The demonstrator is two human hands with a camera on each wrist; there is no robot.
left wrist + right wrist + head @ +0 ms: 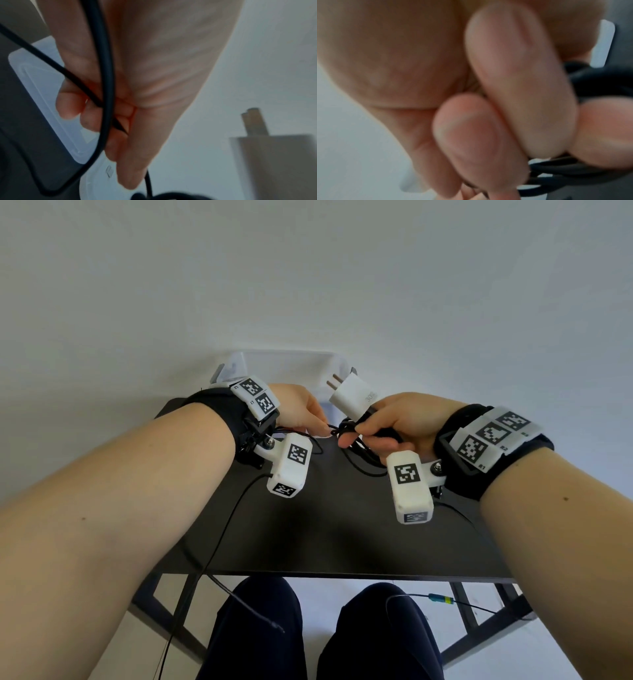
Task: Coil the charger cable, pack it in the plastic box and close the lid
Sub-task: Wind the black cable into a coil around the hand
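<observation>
My right hand [370, 426] grips a bundle of black cable loops [356, 446] above the dark table, with the white charger plug [352, 397] sticking up from its fist, prongs to the upper left. My left hand [305, 414] pinches a strand of the black cable [104, 81] just left of the bundle, fingers curled round it. The clear plastic box [291, 364] stands at the table's far edge behind both hands. Its lid [42, 97] lies flat on the table in the left wrist view. The right wrist view shows curled fingers [518, 94] over cable loops [556, 169].
The dark table [325, 535] spreads out below the hands, its near edge above my knees [260, 628]. Thin sensor wires [219, 542] run from the wrist cameras across the table and down. A white wall fills the background.
</observation>
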